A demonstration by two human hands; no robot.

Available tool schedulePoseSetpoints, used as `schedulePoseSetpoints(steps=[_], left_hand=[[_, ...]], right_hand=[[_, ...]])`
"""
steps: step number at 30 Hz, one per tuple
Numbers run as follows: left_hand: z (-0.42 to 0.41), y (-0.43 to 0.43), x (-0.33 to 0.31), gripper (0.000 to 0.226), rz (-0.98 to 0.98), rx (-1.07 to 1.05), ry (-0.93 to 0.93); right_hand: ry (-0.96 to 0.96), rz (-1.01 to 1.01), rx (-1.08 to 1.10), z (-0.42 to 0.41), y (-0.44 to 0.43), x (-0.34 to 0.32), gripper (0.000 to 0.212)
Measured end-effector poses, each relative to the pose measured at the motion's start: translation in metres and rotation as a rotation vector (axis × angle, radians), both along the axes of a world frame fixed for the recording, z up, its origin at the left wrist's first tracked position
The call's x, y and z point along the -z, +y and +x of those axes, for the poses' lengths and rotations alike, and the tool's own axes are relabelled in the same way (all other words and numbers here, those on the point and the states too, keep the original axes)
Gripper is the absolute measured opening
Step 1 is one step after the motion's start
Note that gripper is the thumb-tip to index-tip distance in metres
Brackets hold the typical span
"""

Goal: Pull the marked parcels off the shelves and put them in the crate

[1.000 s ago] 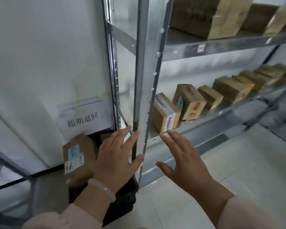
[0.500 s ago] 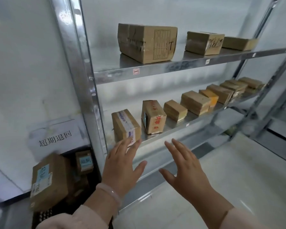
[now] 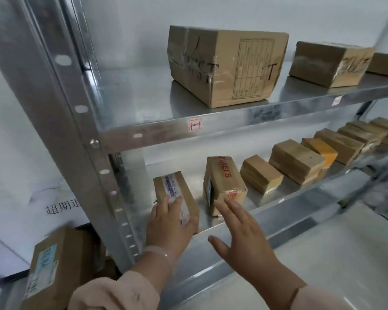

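1. The left hand (image 3: 168, 224) gripped the small brown blue-taped cardboard parcel (image 3: 173, 186) at the grey metal shelf's (image 3: 264, 203) 9 o'clock end; a straight pull suited.
2. The right hand (image 3: 244, 238), fingers spread and empty, could steady its 3 o'clock side.

Blue print is running along the tape on the small box (image 3: 177, 191) that the left hand (image 3: 168, 222) is gripping, too blurred to read. Just right of the grip, red letters ending "MEI'S" are showing on the neighbouring box (image 3: 223, 177). Above the grip, a handwritten "T" is standing on the big box (image 3: 229, 68). Left of the grip, a paper sign (image 3: 61, 204) is reading "超期退".
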State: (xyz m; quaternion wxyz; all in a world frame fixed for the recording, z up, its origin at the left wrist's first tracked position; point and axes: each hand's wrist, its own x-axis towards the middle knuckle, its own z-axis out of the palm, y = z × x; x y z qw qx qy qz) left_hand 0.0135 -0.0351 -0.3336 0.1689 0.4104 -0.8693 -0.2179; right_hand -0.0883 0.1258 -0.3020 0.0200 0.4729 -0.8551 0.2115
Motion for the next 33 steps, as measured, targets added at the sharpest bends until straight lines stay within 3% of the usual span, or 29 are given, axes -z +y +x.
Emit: schedulePoseSetpoints(steps=[3,8,12,15,21,25,28,30,33], left_hand=[[-0.026,-0.019,0.0,0.079,-0.002,-0.083,-0.068],[-0.053,-0.036,0.008,0.097,0.151,-0.172,-0.203],[-0.046,-0.043,0.015,0.096,0.234,-0.246,-0.122],[-0.031,-0.046,0.012,0.085,0.34,-0.252,0.112],[-0.014,-0.03,-0.008,0.056,0.669,-0.275,0.781],[-0.01,-0.023,-0.014,0.046,0.874,-0.216,1.071],[-0.016,-0.02,-0.015,0.038,1.061,-0.306,1.257],[-0.018,-0.017,-0.014,0.033,1.101,-0.41,1.253],[-0.014,-0.017,-0.016,0.04,0.77,-0.434,0.861]], right_hand=[[-0.012,0.005,-0.002,-0.016,-0.022,0.009,0.077],[-0.053,0.029,-0.067,-0.034,-0.04,0.018,0.07],[-0.127,0.012,-0.167,-0.05,-0.051,0.016,0.067],[-0.211,0.007,-0.256,-0.059,-0.061,0.011,0.066],[-0.437,-0.024,-0.29,-0.07,-0.085,-0.006,0.065],[-0.925,-0.058,-0.253,-0.071,-0.094,-0.016,0.066],[-1.146,-0.033,-0.289,-0.073,-0.097,-0.02,0.07],[-1.173,-0.043,-0.346,-0.074,-0.101,-0.02,0.074],[-1.001,-0.097,-0.354,-0.073,-0.107,-0.018,0.074]])
